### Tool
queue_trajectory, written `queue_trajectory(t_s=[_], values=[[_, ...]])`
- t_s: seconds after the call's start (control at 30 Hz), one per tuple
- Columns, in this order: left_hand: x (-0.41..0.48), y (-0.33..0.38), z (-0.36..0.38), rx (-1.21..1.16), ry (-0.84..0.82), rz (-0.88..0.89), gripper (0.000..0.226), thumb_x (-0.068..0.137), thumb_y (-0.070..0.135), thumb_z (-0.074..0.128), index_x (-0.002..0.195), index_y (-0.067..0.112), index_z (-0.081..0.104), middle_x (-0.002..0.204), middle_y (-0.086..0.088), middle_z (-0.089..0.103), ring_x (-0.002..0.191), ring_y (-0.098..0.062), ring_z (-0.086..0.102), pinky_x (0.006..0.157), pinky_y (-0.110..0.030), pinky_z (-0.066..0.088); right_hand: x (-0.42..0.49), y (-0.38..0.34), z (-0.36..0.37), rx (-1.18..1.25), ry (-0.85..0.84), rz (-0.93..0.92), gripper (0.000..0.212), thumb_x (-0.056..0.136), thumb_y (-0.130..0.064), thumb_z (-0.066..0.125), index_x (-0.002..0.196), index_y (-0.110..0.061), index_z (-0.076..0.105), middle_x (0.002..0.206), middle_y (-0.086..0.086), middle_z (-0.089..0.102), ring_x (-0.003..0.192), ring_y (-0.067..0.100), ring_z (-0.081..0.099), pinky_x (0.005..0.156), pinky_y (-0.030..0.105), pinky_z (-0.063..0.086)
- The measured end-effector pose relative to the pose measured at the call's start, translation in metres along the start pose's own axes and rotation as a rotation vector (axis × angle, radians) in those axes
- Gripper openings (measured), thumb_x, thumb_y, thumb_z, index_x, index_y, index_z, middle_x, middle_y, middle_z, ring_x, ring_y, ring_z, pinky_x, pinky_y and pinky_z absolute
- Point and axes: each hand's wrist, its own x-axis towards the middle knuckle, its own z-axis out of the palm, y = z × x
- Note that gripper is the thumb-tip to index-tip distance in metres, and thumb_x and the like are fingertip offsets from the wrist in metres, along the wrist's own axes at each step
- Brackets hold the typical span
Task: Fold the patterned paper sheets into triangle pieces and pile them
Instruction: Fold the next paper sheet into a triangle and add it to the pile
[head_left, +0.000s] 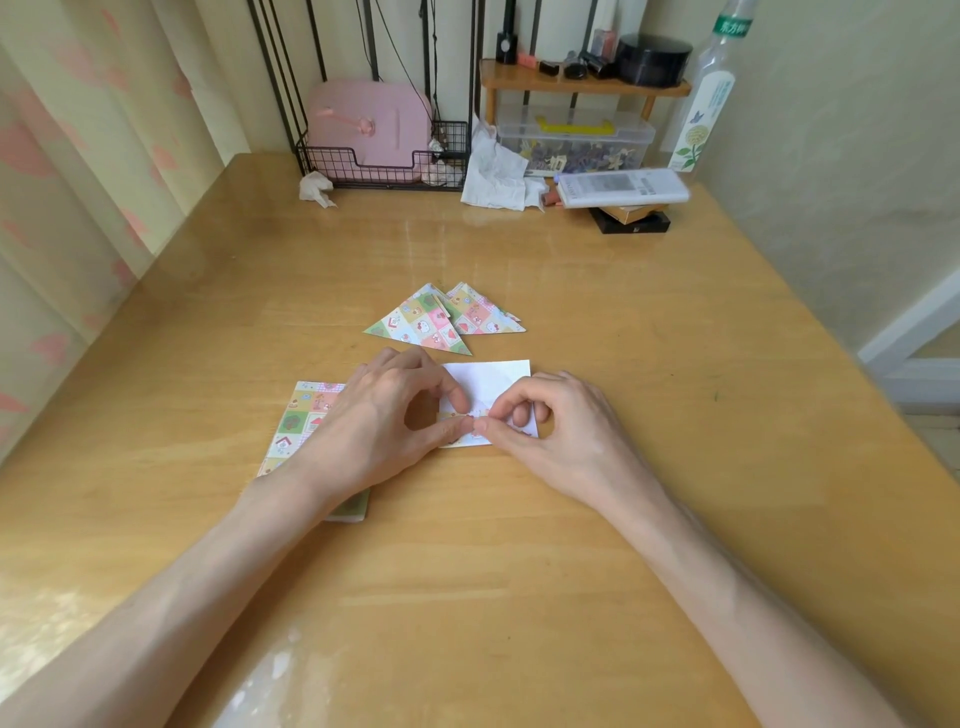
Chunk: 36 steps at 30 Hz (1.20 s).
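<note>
**A:** Head view, centre: what is held?

**B:** A paper sheet, white side up, is laid flat on the table; its near edge, where a strip of pattern is turned up, is pinched by the left hand between thumb and forefinger; the same edge is pinched by the right hand, thumb and forefinger closed on it, the other fingers curled; the two pinches are seen touching.

**A:** Where are the other papers placed?

**B:** A stack of patterned sheets is seen partly under the left wrist, just beside the paper sheet; the folded triangles are laid beyond the hands in two overlapped groups, near the paper sheet but apart from it.

**A:** Head view, far edge?

**B:** A wire basket is set against the wall at the left; a clear box with a yellow handle is placed under a small wooden shelf; a bottle is stood upright at the right corner.
</note>
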Motion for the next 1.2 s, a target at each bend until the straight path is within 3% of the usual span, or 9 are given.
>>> queue_trajectory(t_s=[0.13,0.27,0.4,0.63,0.77,1.03,1.2], values=[[0.0,0.0,0.0,-0.006,0.014,0.0,0.026,0.082,0.061,0.068,0.094,0.039,0.07,0.091,0.014,0.057,0.094,-0.011,0.05,0.088,-0.035,0.044,0.001,-0.001,0.002,-0.021,0.001,0.005,0.023,0.079,-0.05,0.083,0.08,-0.029,0.073,0.073,-0.012,0.058,0.082,0.0,0.05,0.07,0.016,0.037],[0.001,-0.001,-0.004,-0.006,0.003,0.008,0.033,0.079,0.067,0.065,0.096,0.039,0.072,0.095,0.014,0.062,0.101,-0.011,0.051,0.091,-0.034,0.044,0.0,-0.001,0.004,-0.065,-0.011,0.005,0.02,0.083,-0.049,0.08,0.085,-0.031,0.071,0.077,-0.013,0.056,0.083,0.002,0.049,0.084,0.027,0.04],[0.001,-0.009,-0.016,-0.024,-0.14,0.03,0.037,0.077,0.071,0.067,0.104,0.047,0.071,0.107,0.021,0.062,0.114,-0.005,0.049,0.105,-0.036,0.039,0.0,-0.003,0.006,-0.126,-0.026,0.012,0.014,0.087,-0.046,0.076,0.087,-0.035,0.067,0.082,-0.014,0.054,0.09,0.009,0.05,0.091,0.036,0.041],[0.004,-0.007,-0.017,-0.055,-0.156,-0.021,0.046,0.066,0.073,0.07,0.105,0.049,0.071,0.107,0.022,0.061,0.115,-0.004,0.047,0.107,-0.04,0.038,-0.002,-0.003,0.009,-0.124,0.001,0.025,0.023,0.082,-0.055,0.076,0.089,-0.035,0.067,0.081,-0.016,0.051,0.089,0.007,0.048,0.091,0.034,0.037],[0.003,-0.009,-0.018,-0.099,-0.161,-0.041,0.042,0.071,0.075,0.064,0.103,0.049,0.072,0.107,0.023,0.061,0.115,-0.002,0.045,0.107,-0.041,0.038,-0.001,-0.003,0.009,-0.147,-0.021,0.02,0.025,0.081,-0.057,0.076,0.089,-0.036,0.065,0.082,-0.017,0.05,0.092,0.009,0.049,0.092,0.035,0.037],[0.004,-0.003,-0.017,0.016,-0.155,-0.038,0.044,0.067,0.077,0.061,0.102,0.051,0.068,0.109,0.025,0.06,0.116,-0.007,0.045,0.107,-0.04,0.035,-0.002,-0.004,0.013,-0.166,0.01,0.038,0.027,0.08,-0.057,0.076,0.09,-0.034,0.066,0.084,-0.018,0.047,0.093,0.006,0.045,0.089,0.03,0.032],[0.004,-0.002,-0.019,0.058,-0.185,-0.043,0.031,0.08,0.056,0.076,0.109,0.048,0.067,0.113,0.024,0.059,0.12,-0.006,0.042,0.106,-0.035,0.032,-0.002,-0.004,0.013,-0.175,0.001,0.046,0.027,0.08,-0.058,0.075,0.088,-0.035,0.064,0.083,-0.019,0.045,0.093,0.005,0.043,0.087,0.029,0.03]])
